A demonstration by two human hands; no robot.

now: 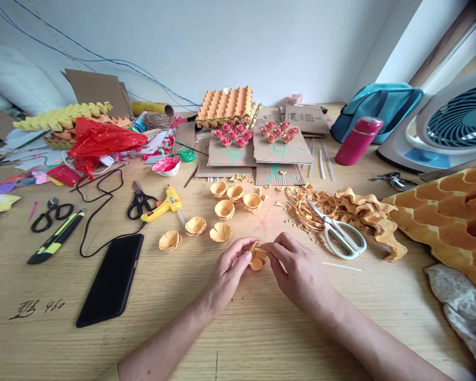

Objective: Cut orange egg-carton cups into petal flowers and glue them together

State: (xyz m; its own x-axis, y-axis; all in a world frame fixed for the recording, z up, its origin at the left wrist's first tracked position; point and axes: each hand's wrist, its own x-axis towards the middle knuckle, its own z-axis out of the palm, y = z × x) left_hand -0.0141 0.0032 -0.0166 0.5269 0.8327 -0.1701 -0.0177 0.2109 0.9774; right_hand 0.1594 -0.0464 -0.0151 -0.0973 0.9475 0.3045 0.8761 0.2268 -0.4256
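Note:
Both hands meet over the near middle of the wooden table [238,338]. My left hand [230,269] and my right hand [291,267] pinch a small orange egg-carton flower cup [257,257] between their fingertips. Just beyond lie several finished orange paper cups [224,209], some with petals curled. White-handled scissors [341,233] rest on a heap of orange carton scraps [357,211] to the right of my right hand.
A black phone [111,278], yellow glue gun [162,206], black scissors [139,202] and a utility knife [55,238] lie left. Cardboard sheets with red flowers [257,143], an egg tray [226,106], a red flask [359,140], a fan [452,121] and an orange carton [452,217] stand behind and right.

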